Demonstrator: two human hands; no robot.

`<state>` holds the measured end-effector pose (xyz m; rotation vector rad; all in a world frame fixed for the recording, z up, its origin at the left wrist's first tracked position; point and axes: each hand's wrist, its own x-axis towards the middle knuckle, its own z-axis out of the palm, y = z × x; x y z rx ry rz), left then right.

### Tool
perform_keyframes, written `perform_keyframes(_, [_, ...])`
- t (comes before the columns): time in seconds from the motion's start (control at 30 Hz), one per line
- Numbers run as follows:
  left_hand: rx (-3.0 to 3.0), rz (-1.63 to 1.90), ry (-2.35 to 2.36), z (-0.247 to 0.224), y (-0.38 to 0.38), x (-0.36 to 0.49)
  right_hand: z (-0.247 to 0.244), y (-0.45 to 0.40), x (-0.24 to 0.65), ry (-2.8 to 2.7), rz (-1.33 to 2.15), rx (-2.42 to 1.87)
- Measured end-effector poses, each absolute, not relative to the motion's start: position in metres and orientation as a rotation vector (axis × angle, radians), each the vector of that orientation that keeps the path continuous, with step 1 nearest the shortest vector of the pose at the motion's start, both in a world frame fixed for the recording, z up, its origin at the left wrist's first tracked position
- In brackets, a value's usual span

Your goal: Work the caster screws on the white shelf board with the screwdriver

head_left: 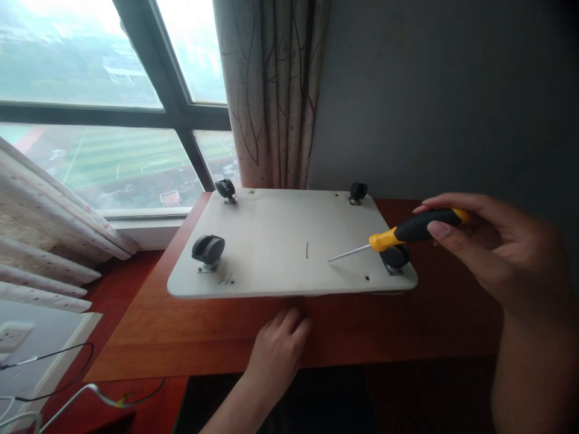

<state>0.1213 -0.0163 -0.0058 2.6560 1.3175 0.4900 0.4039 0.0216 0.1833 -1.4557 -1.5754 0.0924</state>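
Observation:
My right hand (493,241) grips a screwdriver (420,228) by its black and yellow handle, thumb along the near side. The thin metal shaft points left over a white board (280,241), its tip above or on the surface; I cannot tell if they touch. Black casters stand upright on the board's corners: near left (208,248), far left (225,188), far right (358,192) and near right (395,257), the last partly behind the screwdriver. On the table just in front of the board, my left hand (283,337) is curled closed, fingertips hidden.
The board lies on a reddish-brown wooden table (181,337). Small holes and pencil marks show on it. Behind are a patterned curtain (275,90) and a grey wall; a window (113,150) is at left. Cables (85,389) run near a wall socket (15,337).

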Motion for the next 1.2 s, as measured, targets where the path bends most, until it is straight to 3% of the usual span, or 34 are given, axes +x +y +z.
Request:
perform_keyframes(0.3, [2.588, 0.446, 1.253, -0.007, -0.014, 0.119, 0.181, 0.020, 0.401, -1.606, 0.079, -1.453])
perform_keyframes(0.77, [2.575, 0.689, 1.176, -0.004, -0.004, 0.111, 0.184, 0.010, 0.386, -1.565, 0.107, -1.413])
perform_keyframes(1.03, [1.880, 1.048, 1.085, 0.051, -0.006, 0.089, 0.169, 0.003, 0.361, -1.690, 0.479, -1.283])
perform_keyframes(1.2, [1.812, 0.933, 0.896, 0.088, -0.011, 0.097, 0.149, 0.000, 0.317, -1.855, 0.672, -1.074])
